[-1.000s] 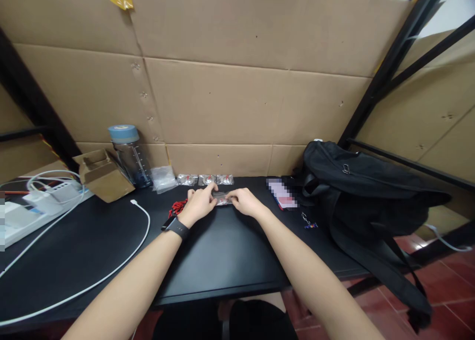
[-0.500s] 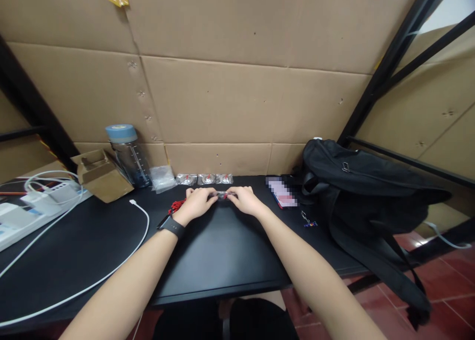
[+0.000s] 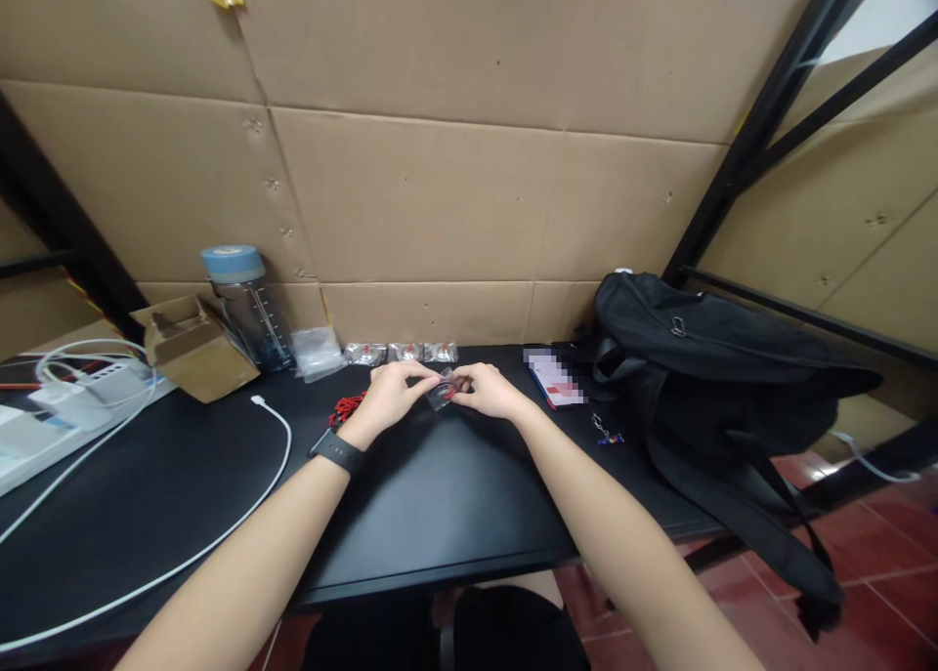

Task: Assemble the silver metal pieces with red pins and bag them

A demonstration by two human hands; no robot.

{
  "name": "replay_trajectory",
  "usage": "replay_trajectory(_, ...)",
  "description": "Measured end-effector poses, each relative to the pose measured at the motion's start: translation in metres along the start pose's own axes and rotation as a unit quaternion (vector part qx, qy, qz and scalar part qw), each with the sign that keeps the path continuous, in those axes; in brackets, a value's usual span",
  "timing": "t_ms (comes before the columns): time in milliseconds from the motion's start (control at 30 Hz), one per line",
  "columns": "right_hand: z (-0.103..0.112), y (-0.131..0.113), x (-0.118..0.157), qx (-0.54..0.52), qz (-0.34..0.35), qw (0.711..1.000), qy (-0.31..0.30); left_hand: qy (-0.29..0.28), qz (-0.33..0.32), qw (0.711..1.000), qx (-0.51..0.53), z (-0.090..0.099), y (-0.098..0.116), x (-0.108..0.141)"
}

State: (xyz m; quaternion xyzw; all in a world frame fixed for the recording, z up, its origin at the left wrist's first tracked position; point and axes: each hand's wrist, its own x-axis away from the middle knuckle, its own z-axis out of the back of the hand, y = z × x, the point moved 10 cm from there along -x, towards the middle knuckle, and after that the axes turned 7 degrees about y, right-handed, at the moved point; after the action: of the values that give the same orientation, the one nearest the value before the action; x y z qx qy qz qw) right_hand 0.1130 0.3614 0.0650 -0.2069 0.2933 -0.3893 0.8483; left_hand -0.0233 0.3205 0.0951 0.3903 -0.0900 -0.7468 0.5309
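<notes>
Between my two hands is a small clear plastic bag [image 3: 442,396] with something red and dark in it. My left hand [image 3: 396,395], with a dark watch on the wrist, pinches the bag's left upper edge. From the other side my right hand [image 3: 486,391] grips it with thumb and fingers near the red part. A bundle of red cords [image 3: 346,409] lies on the table, partly hidden behind my left hand. Several small clear packets with red bits stand in a row behind my hands, among them a left packet [image 3: 364,353] and a right packet [image 3: 441,352].
A clear stack of plastic bags [image 3: 318,353], a blue-lidded bottle [image 3: 253,310] and an open cardboard box [image 3: 201,354] are at the back left. A white cable [image 3: 282,456] curves across the left. To the right are a phone [image 3: 553,378], a keychain [image 3: 607,432] and a black backpack [image 3: 725,378].
The bag between my hands has tilted, so its clear face now shows below my fingers. My left fingers have shifted to a pinch at its upper edge. The view has moved slightly.
</notes>
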Motion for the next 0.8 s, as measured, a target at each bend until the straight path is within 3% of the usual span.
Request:
replay_trajectory(133, -0.001, 0.005, 0.0, -0.037, -0.015, 0.999, -0.011, -0.002, 0.022, 0.998, -0.064, 0.0, -0.004, 0.001)
replay_trajectory(467, -0.009, 0.005, 0.001, -0.226, -0.062, 0.972, -0.032, 0.02, 0.065, 0.998, -0.017, -0.003, -0.017, 0.002)
replay_trajectory(633, -0.006, 0.012, -0.002, -0.293, -0.087, 0.952, 0.004, 0.027, 0.098, 0.995, -0.002, -0.003, -0.027, 0.002)
replay_trajectory(800, 0.005, 0.027, -0.005, -0.308, -0.111, 0.944, 0.051, -0.012, 0.13, 0.99, 0.051, -0.016, -0.039, 0.004)
